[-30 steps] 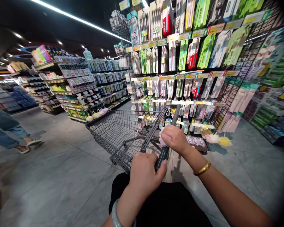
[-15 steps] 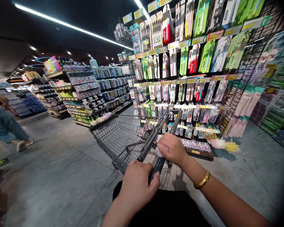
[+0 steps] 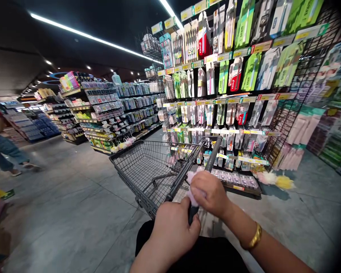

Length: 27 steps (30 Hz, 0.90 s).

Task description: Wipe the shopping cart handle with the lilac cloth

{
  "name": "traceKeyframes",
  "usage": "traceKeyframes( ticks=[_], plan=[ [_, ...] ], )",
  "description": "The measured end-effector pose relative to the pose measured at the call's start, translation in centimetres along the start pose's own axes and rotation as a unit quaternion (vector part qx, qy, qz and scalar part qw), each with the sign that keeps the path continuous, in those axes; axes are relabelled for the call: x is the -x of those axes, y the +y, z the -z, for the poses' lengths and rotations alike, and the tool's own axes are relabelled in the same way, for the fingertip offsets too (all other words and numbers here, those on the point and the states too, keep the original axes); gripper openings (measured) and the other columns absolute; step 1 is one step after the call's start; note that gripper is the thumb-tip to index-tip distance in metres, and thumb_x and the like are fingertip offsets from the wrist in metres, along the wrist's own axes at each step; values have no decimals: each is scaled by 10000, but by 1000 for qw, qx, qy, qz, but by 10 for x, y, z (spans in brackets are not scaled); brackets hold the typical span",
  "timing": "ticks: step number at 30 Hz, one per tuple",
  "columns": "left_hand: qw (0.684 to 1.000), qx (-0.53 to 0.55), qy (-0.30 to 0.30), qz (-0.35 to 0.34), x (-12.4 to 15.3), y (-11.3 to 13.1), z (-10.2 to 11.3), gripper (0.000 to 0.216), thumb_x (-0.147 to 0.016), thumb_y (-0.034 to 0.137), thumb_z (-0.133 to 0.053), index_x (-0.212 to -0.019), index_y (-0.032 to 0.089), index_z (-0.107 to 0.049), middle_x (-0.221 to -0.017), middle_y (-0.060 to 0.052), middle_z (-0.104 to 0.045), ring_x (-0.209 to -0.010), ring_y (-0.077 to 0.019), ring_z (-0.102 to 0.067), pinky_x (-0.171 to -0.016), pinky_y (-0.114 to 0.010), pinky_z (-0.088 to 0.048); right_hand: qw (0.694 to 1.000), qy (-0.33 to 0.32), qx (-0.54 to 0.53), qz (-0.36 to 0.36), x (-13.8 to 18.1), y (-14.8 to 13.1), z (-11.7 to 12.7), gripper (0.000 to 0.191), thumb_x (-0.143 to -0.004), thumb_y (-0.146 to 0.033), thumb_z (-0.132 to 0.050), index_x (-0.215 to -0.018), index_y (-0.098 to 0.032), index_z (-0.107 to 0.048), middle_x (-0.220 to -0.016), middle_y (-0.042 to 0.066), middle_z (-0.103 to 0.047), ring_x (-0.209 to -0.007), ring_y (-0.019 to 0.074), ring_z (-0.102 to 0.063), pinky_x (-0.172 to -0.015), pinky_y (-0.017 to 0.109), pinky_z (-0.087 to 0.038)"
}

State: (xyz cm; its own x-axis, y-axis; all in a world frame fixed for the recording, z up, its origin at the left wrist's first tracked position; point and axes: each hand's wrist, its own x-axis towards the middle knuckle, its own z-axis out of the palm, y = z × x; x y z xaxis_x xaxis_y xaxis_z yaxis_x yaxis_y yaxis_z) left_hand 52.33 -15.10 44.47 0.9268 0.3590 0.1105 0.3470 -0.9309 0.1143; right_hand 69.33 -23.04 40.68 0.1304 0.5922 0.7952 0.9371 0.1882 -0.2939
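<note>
At lower centre, the left hand (image 3: 174, 227) gripped the wire shopping cart's (image 3: 130, 189) handle (image 3: 214, 153), the right hand (image 3: 209, 192) was closed around a fuzzy lilac item (image 3: 191, 177) against it, both holds seemingly complete, while packaged toothbrushes (image 3: 235, 74) hung untouched at upper right.

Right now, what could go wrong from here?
The pale purple cloth-like item in the right hand lies against the cart handle, so that grip might slip. The handle's far end looks close to the toothbrush rack; a turn could knock packs, though depth is hard to judge. Swinging left could obstruct the person mid-stride there.
</note>
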Motion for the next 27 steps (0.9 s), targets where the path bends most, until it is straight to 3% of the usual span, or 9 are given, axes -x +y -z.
traceKeyframes(
  ticks=[2, 5, 9, 14, 18, 21, 23, 25, 27],
  plan=[
    [1000, 2, 1, 4, 1, 0, -1, 264, -853, 379, -456, -950, 210, -635, -761, -59, -712, -721, -258, -673, -614, -318, -401, 999, 1, -28, 21, 7, -9, -4, 207, -904, -324, -476, -873, -200, -638, -864, 71, -647, -872, 215, -576, -859, 410, -447],
    [1000, 0, 6, 5, 2, 0, -2, 279, -864, 384, -444, -964, 210, -639, -765, -65, -711, -722, -258, -668, -623, -323, -408, 998, 16, -53, 43, 9, 4, -3, 207, -905, -316, -470, -925, -205, -644, -904, 72, -667, -916, 221, -591, -887, 418, -452],
    [1000, 4, 26, 14, -1, 8, -5, 295, -876, 376, -431, -997, 212, -643, -755, -68, -705, -708, -251, -663, -619, -321, -407, 998, 57, -17, -19, -1, 23, 4, 224, -924, -290, -463, -829, -200, -645, -836, 67, -657, -827, 200, -591, -784, 368, -470],
    [999, 16, 44, 24, -7, 23, -14, 288, -864, 356, -438, -901, 180, -662, -754, -105, -702, -692, -272, -658, -609, -347, -414, 999, 19, -33, -13, 6, -3, 5, 182, -898, -276, -490, -806, -201, -628, -806, 58, -637, -812, 204, -580, -807, 393, -465],
    [998, 38, 51, -4, -8, 30, -18, 324, -885, 409, -437, -928, 179, -661, -762, -107, -694, -701, -285, -644, -639, -380, -437, 997, 30, -70, 3, 16, 11, 14, 171, -904, -246, -478, -867, -202, -639, -855, 61, -647, -864, 207, -593, -813, 384, -476],
    [993, 83, 45, -75, -7, 20, -10, 427, -924, 502, -413, -1123, 195, -633, -870, -97, -702, -794, -277, -640, -740, -405, -461, 997, 53, -44, -25, 16, 24, 22, 171, -906, -238, -486, -850, -200, -642, -856, 63, -645, -867, 209, -591, -812, 383, -472],
    [983, 113, 37, -139, -6, 4, -2, 487, -914, 554, -455, -1254, 228, -578, -968, -80, -699, -913, -262, -631, -899, -432, -435, 997, 58, -25, -44, 16, 15, 25, 158, -900, -234, -503, -834, -200, -642, -848, 60, -645, -857, 207, -590, -842, 394, -465],
    [974, 132, 23, -185, -6, -15, 2, 498, -855, 595, -553, -1228, 268, -593, -1005, -43, -689, -969, -237, -615, -1055, -469, -329, 998, 38, -26, -48, 18, -7, 25, 136, -887, -230, -520, -826, -204, -639, -838, 54, -644, -849, 204, -590, -867, 402, -458],
    [969, 152, 13, -196, -6, -31, 1, 401, -849, 556, -592, -1104, 251, -637, -981, -25, -677, -975, -208, -602, -1089, -440, -299, 998, 8, -45, -44, 22, -29, 23, 128, -880, -242, -521, -845, -206, -638, -839, 54, -644, -856, 206, -589, -878, 413, -455]
  ],
)
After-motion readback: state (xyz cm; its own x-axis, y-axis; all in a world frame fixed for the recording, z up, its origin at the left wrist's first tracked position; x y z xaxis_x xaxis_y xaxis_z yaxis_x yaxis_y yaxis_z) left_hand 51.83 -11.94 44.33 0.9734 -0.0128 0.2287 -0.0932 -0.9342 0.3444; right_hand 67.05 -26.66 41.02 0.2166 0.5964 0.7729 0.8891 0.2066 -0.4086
